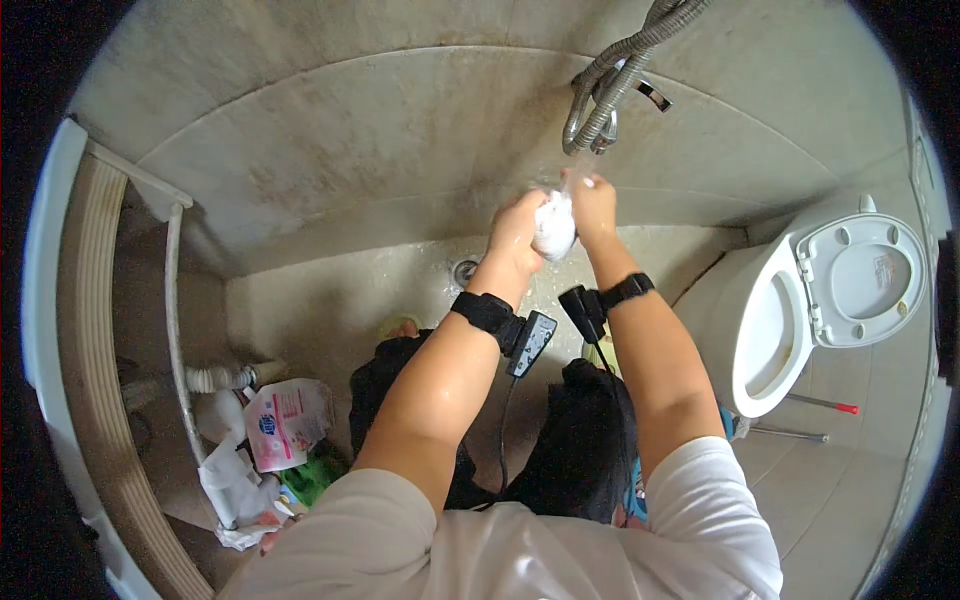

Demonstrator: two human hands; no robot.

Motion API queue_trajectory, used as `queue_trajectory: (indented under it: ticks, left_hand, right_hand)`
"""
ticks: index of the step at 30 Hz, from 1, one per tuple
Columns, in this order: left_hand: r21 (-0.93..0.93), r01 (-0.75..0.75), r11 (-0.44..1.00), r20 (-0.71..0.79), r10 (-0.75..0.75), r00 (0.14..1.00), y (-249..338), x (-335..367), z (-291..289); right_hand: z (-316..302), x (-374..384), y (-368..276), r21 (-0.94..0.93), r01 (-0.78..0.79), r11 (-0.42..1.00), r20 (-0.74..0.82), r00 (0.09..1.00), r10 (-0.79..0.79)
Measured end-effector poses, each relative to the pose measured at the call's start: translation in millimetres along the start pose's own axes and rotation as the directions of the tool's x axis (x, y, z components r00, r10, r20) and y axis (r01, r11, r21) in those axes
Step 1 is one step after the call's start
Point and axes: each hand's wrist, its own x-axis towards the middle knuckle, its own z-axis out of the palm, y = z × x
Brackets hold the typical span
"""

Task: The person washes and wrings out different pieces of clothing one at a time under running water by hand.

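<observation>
A wadded white cloth (554, 226) is held between my two hands, just below the tap (607, 125). Its exact kind does not show. Water splashes over it and over my fingers. My left hand (517, 228) is closed round the cloth's left side. On the opposite side my right hand (596, 207) grips it, fingers curled near the top and close under the tap. Black straps with small devices and cables sit on both my wrists.
A coiled metal shower hose (640, 40) hangs before the tiled wall. To the right stands a white toilet (770, 335), lid raised. A floor drain (465, 271) lies beyond my left forearm. At lower left are a pink-and-white pouch (286, 425), plastic bags and a grey pipe (174, 330).
</observation>
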Motion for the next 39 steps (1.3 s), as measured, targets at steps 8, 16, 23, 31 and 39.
queue_trajectory:
  ticks: [8,16,23,31,39]
  left_hand:
    - [-0.032,0.122,0.992,-0.025,-0.123,0.992,24.9,-1.4,-14.9]
    - [-0.161,0.19,0.968,0.181,-0.161,0.97,31.1,8.6,-43.6]
    - [0.011,0.242,0.97,-0.019,-0.242,0.97,33.5,-26.1,14.7]
    - [0.024,0.311,0.95,0.057,-0.312,0.948,38.3,-17.7,-13.3]
    - [0.12,0.491,0.863,-0.078,-0.485,0.871,44.5,-10.1,-21.3]
  right_hand:
    - [-41.4,-45.3,-36.8,0.395,-0.183,0.9,0.334,0.942,0.045]
    - [-44.9,-63.1,-96.8,0.453,0.01,0.892,0.408,0.887,-0.217]
    - [-28.6,-10.5,33.1,0.402,-0.606,0.686,0.386,0.792,0.473]
    - [-7.7,-28.0,-10.3,0.7,-0.703,0.122,0.689,0.711,0.142]
    - [-11.7,-46.1,-61.8,0.04,0.352,0.935,0.269,0.897,-0.35]
